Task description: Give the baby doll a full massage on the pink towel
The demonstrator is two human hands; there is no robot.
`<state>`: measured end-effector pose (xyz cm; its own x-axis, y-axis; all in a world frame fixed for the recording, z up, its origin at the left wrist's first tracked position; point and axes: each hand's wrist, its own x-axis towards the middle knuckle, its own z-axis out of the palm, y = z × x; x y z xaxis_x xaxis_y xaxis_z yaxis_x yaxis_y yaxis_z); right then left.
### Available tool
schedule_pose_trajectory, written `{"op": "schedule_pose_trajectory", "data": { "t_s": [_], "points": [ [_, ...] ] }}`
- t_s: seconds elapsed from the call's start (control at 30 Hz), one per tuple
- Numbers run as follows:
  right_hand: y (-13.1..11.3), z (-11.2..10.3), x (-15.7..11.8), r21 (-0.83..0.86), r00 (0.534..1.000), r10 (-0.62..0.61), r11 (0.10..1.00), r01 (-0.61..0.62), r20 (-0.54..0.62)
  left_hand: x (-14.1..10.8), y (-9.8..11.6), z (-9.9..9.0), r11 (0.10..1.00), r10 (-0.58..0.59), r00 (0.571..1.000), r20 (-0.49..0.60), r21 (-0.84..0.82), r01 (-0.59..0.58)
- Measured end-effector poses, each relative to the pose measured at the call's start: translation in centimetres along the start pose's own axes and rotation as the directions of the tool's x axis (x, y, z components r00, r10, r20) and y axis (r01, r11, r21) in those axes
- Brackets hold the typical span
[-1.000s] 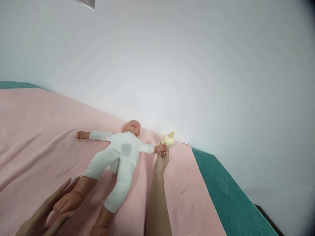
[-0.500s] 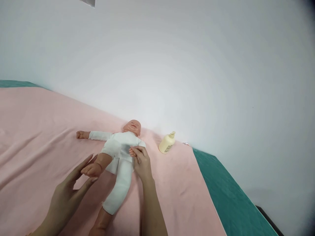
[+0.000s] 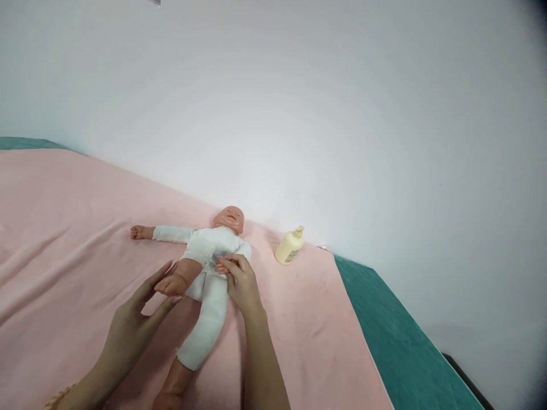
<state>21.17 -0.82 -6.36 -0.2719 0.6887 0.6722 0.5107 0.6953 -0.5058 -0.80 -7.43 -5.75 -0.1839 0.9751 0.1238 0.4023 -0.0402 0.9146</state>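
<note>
A baby doll with a white cloth body lies on its back on a pink sheet, its head toward the wall. My left hand is curled round the foot of the doll's raised, bent leg, thumb below and fingers behind. In my right hand the doll's small hand is pinched between thumb and fingers, over the doll's belly. The other leg stretches toward me, its foot partly cut off by the lower frame edge. The doll's far arm lies spread out to the left.
A pale yellow pump bottle stands on the sheet right of the doll. Under the sheet a green mat shows at the right side. A white wall rises behind. Folds run through the sheet at left.
My left hand has pushed the doll's foot up and to the right, bending the leg toward the belly. My right hand has drawn the doll's hand slightly left.
</note>
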Motion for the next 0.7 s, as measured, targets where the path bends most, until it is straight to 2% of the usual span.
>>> {"op": "schedule_pose_trajectory", "data": {
  "t_s": [0.33, 0.57, 0.7],
  "points": [
    [0.5, 0.1, 0.0, 0.009, 0.997, 0.003, 1.000, -0.003, -0.072, -1.4, -0.9, -0.4, 1.000, -0.018, 1.000, -0.005, 0.009, 0.018],
    [0.1, -0.2, 0.1, 0.057, 0.996, 0.042, 0.998, -0.038, -0.083, -3.0, -3.7, -0.7, 1.000, -0.001, 0.999, -0.034, 0.000, 0.001],
    [0.3, -0.2, 0.1, 0.037, 0.995, 0.038, 0.999, -0.034, -0.091, -4.1, -3.3, -0.5, 1.000, -0.008, 0.997, -0.072, -0.007, 0.007]
  ]
}}
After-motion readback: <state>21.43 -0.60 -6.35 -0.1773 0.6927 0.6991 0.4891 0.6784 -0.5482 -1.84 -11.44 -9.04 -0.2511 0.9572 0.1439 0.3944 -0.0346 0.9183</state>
